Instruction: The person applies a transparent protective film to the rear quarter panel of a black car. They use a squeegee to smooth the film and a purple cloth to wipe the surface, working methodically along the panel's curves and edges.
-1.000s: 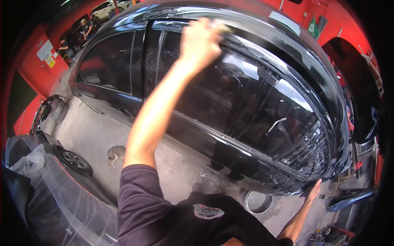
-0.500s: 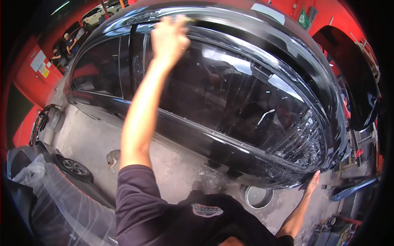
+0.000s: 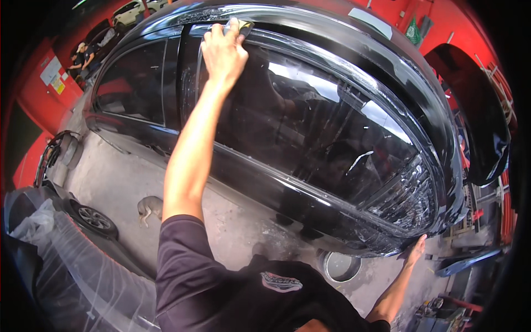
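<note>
My left hand [image 3: 224, 58] is raised to the upper edge of a black car door frame [image 3: 265, 44]. Its fingers press a small dark pad with a yellow patch [image 3: 246, 27] against the frame; what exactly the pad is, I cannot make out. The large dark window [image 3: 310, 127] fills the middle, with whitish wet streaks along its frame and at its right corner. At the lower right, my right hand [image 3: 417, 250] is closed at the end edge of the black door [image 3: 310, 205]; some of its fingers are hidden.
Beneath the door a round bucket [image 3: 342, 266] stands on the concrete floor. A dog [image 3: 150, 209] lies at left, near a car part-covered in clear plastic sheeting [image 3: 83, 265]. Two people [image 3: 84, 58] are far left. A raised black panel [image 3: 470, 110] and a rack of parts stand at right.
My left hand has shifted slightly left along the frame, and the pad shows more sharply. The whole view has moved a little. My right hand stays at the door's edge.
</note>
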A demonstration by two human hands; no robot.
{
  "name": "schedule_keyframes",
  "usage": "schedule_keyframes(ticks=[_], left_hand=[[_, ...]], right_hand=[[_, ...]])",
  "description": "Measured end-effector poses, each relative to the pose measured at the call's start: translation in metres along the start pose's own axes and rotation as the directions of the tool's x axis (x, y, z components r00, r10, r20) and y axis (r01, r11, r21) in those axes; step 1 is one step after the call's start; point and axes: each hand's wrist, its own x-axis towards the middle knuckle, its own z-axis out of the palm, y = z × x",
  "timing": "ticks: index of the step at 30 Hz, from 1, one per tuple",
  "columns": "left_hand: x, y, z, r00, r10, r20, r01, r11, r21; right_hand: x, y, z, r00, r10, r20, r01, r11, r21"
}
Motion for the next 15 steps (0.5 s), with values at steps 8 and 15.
schedule_keyframes(ticks=[8,15], left_hand=[[-0.033,0.093,-0.013,0.977,0.210,0.038,-0.184,0.920,-0.346],[-0.008,-0.055,0.004,0.982,-0.188,0.016,0.185,0.974,0.128]], right_hand=[[0.027,0.051,-0.042,0.994,0.108,0.015,-0.108,0.992,0.064],[0.019,0.014,-0.007,0.972,0.195,0.129,-0.208,0.973,0.096]])
